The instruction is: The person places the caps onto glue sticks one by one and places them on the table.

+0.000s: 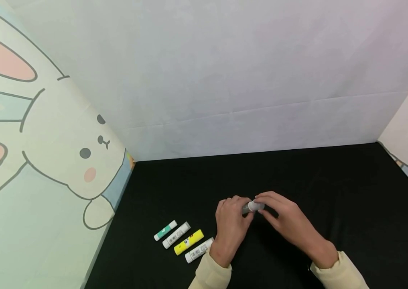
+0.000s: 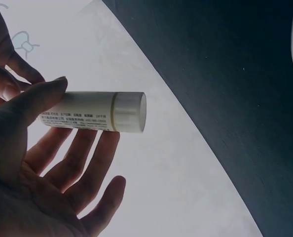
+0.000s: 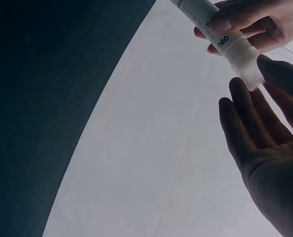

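My left hand (image 1: pixel 231 218) grips a white glue stick (image 2: pixel 90 111) around its barrel, thumb on one side and fingers on the other. Black lettering (image 3: pixel 224 42) shows on the barrel in the right wrist view. The stick lies roughly sideways above the black table. Thumb and fingertips of my right hand (image 1: pixel 288 220) pinch its ridged white end (image 3: pixel 252 76). In the left wrist view the opposite end (image 2: pixel 131 112) is smooth and flat, set off by a yellowish ring, and sticks out beyond the left fingers.
Left of my hands, several glue sticks lie side by side on the black table (image 1: pixel 142 192): a teal and white one (image 1: pixel 165 230), a white one with grey end (image 1: pixel 176 235), a yellow one (image 1: pixel 188 242) and a white one (image 1: pixel 199 250) beside the left wrist. Pale curtains (image 1: pixel 225 80) surround the table.
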Demonstrator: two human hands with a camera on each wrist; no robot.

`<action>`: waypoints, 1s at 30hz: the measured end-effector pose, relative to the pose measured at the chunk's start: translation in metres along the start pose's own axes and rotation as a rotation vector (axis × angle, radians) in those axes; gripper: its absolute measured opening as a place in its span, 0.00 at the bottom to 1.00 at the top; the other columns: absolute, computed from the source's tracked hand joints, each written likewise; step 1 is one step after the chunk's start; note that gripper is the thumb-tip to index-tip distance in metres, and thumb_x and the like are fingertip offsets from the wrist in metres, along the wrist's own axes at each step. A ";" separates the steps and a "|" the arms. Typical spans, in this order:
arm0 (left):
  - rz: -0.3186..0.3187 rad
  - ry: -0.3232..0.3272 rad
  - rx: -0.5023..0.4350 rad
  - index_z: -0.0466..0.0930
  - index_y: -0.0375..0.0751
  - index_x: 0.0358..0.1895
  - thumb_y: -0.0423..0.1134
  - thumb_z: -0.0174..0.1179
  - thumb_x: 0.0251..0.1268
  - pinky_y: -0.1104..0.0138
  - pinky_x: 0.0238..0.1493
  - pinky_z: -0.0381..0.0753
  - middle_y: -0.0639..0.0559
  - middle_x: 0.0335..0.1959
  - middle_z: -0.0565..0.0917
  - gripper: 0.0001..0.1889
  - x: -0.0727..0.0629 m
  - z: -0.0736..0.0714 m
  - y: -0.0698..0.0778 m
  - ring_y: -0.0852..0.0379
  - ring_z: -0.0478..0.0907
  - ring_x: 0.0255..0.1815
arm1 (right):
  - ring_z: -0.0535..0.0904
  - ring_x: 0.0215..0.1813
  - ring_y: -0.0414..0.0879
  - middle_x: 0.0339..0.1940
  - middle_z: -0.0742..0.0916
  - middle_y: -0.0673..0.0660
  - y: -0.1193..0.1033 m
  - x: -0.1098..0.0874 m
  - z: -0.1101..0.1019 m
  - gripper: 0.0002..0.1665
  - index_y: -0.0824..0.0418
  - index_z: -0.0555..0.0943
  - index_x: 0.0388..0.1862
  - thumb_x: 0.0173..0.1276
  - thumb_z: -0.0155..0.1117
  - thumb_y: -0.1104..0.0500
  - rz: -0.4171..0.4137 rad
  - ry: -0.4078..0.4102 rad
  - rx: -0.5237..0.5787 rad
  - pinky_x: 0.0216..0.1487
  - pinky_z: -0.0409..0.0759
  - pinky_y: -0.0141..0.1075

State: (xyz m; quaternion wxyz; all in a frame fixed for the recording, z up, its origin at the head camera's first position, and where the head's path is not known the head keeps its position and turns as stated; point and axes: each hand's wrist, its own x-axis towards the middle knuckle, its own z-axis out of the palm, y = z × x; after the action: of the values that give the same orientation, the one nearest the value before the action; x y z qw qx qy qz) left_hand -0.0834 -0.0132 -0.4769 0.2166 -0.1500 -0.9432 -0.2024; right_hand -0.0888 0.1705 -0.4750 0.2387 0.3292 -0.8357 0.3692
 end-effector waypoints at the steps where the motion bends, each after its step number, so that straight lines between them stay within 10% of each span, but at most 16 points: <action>1: 0.002 -0.005 0.001 0.91 0.52 0.42 0.42 0.83 0.55 0.63 0.49 0.81 0.60 0.38 0.90 0.12 0.000 0.000 0.000 0.62 0.84 0.37 | 0.87 0.49 0.44 0.53 0.87 0.51 0.000 0.000 0.000 0.30 0.60 0.87 0.51 0.48 0.84 0.76 0.002 -0.001 0.000 0.57 0.74 0.16; 30: 0.024 -0.034 -0.004 0.93 0.55 0.42 0.45 0.81 0.59 0.60 0.53 0.78 0.63 0.40 0.92 0.10 -0.004 -0.007 0.000 0.61 0.82 0.38 | 0.87 0.48 0.43 0.52 0.87 0.50 -0.002 -0.002 0.000 0.31 0.59 0.87 0.51 0.47 0.84 0.77 -0.024 -0.023 0.032 0.57 0.75 0.16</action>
State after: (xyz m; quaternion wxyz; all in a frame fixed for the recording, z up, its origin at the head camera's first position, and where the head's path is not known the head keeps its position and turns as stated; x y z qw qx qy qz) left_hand -0.0774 -0.0171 -0.4734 0.2026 -0.1650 -0.9445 -0.1992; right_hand -0.0862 0.1702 -0.4758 0.2283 0.3472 -0.8284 0.3757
